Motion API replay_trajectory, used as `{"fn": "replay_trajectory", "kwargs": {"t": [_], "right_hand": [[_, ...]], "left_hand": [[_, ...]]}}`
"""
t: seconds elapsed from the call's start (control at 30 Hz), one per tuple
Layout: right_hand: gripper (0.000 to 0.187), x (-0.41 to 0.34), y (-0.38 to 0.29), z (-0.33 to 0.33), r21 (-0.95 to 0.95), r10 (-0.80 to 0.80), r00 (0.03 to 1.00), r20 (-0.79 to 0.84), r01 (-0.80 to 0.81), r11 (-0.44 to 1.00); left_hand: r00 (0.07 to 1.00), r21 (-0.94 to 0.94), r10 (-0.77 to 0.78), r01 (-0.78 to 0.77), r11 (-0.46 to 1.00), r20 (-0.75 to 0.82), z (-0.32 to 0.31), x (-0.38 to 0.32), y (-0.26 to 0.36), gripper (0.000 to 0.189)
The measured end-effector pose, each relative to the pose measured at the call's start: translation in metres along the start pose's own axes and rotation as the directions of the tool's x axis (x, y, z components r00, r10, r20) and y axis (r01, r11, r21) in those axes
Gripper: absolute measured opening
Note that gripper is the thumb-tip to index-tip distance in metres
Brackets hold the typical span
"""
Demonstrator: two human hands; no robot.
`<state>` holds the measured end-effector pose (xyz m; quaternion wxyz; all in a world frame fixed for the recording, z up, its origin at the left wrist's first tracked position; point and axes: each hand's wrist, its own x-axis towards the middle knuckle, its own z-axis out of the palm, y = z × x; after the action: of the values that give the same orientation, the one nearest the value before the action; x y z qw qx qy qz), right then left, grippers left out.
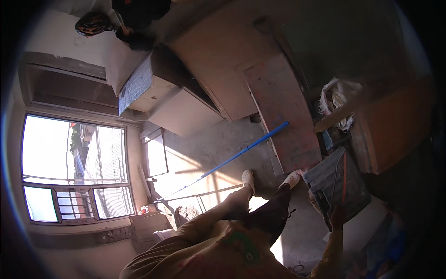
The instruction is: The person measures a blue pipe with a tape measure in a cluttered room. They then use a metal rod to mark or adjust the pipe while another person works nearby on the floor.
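At the lower right, my right hand (338,217) is on the near edge of a tilted, dark grey box-like piece (353,183) with a thin red strip across it; its fingers look closed around that edge. My left sleeve (193,226) reaches forward over my left leg. Shadow blurs its far end, so the left hand's outline and fingers cannot be made out. In front of my pale clogs (248,177) lies a long, stained board (284,108). A blue pole (237,154) slants from the board towards the window side.
Large tan panels (212,66) and an open box-like cabinet (158,92) stand ahead. A torn white sack (339,99) and an orange-brown box (393,129) are at right. Flat boards (151,226) lean below the window (75,150). A pale sheet (366,223) lies beyond my right hand.
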<state>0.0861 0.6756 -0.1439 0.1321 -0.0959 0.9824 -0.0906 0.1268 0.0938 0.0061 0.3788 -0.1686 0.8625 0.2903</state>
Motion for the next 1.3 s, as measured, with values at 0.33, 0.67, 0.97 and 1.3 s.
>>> {"fn": "replay_trajectory", "kwargs": {"t": [0.33,0.67,0.97,1.3], "right_hand": [[0.038,0.015,-0.169,-0.042,0.411,0.145,0.948,-0.283,-0.017,0.911],[0.029,-0.031,-0.332,-0.024,0.264,0.092,0.908,-0.409,0.020,0.964],[0.030,-0.005,-0.536,-0.055,0.271,-0.583,0.812,-0.018,0.565,0.779],[0.033,0.086,-0.575,-0.039,0.268,-0.457,0.624,0.634,0.377,0.887]], "left_hand": [[0.986,-0.273,-0.017,-0.029,0.962,-0.164,0.011,-0.025,-0.099,0.060],[0.858,-0.874,-0.513,0.275,0.401,0.034,0.088,-0.073,-0.287,0.065],[0.747,-0.791,-0.661,0.359,0.496,-0.076,0.101,-0.116,-0.406,0.064],[0.793,-0.856,-0.552,0.078,0.511,-0.257,-0.052,-0.021,-0.337,0.061]]}}
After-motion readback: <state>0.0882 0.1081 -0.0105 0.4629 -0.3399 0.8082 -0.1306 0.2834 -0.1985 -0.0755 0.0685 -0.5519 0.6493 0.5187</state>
